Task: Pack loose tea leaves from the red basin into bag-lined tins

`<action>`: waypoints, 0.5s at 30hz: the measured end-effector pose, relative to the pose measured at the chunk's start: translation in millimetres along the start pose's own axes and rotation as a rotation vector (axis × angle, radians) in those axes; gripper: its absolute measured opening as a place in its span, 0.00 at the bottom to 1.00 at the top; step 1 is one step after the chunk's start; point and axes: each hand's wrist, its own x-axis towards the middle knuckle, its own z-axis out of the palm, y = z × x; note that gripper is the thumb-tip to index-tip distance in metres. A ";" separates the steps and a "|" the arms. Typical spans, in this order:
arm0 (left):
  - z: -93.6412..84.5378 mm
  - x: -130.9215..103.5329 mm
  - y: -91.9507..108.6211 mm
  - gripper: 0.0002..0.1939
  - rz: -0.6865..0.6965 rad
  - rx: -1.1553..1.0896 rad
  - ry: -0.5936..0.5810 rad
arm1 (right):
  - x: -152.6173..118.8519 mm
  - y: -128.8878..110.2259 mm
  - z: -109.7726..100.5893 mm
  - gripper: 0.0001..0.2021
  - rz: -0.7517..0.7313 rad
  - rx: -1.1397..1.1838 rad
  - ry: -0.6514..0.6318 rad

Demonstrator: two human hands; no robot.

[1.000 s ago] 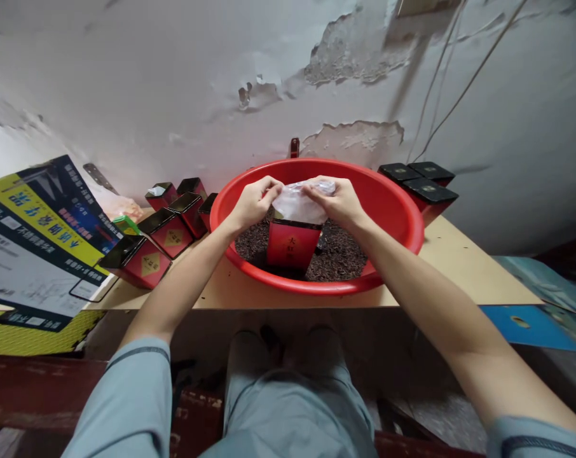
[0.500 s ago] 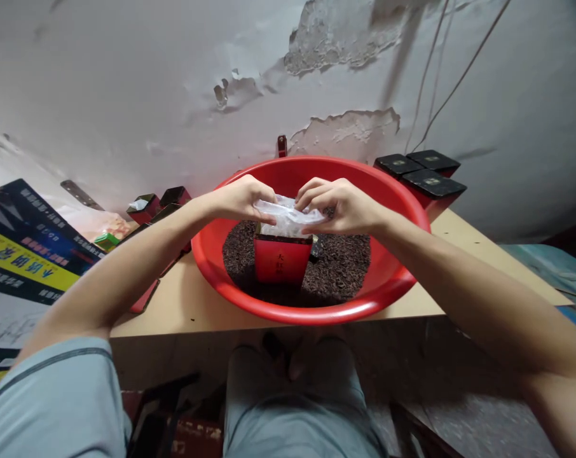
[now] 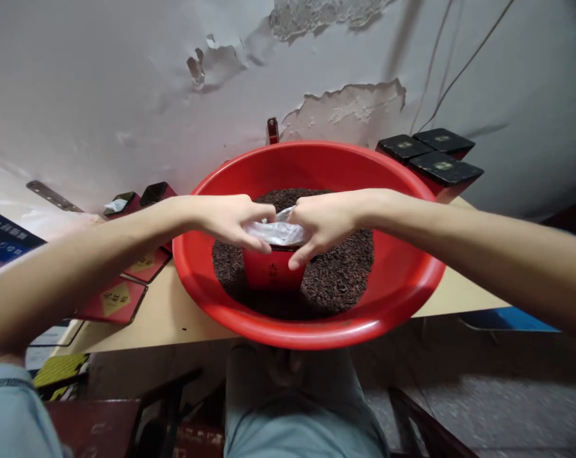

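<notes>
Head view: on your table [image 3: 152, 318], the big red basin [image 3: 311, 335] holds dark loose bits [image 3: 342, 273], with the red tin [image 3: 273, 272] standing in them left of center, long axis roughly upright, mouth up. The clear plastic bag [image 3: 277, 233] sits in that mouth, between and touching both your hands, neither clearly nearer. Your left hand [image 3: 228, 217] and right hand [image 3: 333, 216] flank it, thumbs apart from the other fingers at the bag's edge; can't tell if either is actually pinching film.
</notes>
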 end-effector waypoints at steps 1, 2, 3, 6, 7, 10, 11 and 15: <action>3.5 5.3 3.5 0.18 -0.014 0.046 -0.055 | 6.2 -3.1 1.2 0.22 -0.002 -0.013 -0.055; 8.0 10.3 7.3 0.18 -0.014 0.115 -0.094 | 12.0 -7.1 3.4 0.20 -0.020 -0.033 -0.082; 12.9 14.7 10.8 0.17 -0.008 0.193 -0.114 | 17.1 -11.4 6.4 0.18 -0.048 -0.059 -0.086; 26.7 20.1 15.0 0.16 0.041 0.345 -0.106 | 24.3 -20.9 17.6 0.09 -0.142 -0.133 -0.071; 30.1 18.8 14.0 0.16 0.085 0.331 -0.094 | 23.5 -21.7 21.3 0.08 -0.178 -0.144 -0.066; 36.3 8.4 9.2 0.10 0.271 0.090 -0.018 | 14.0 -18.3 30.4 0.08 -0.308 -0.136 0.004; 37.3 4.3 8.9 0.07 0.312 -0.012 0.013 | 9.9 -16.7 32.8 0.08 -0.346 -0.124 0.038; 42.3 -6.0 18.3 0.01 0.273 -0.167 -0.017 | -0.2 -18.9 36.4 0.06 -0.394 -0.047 0.068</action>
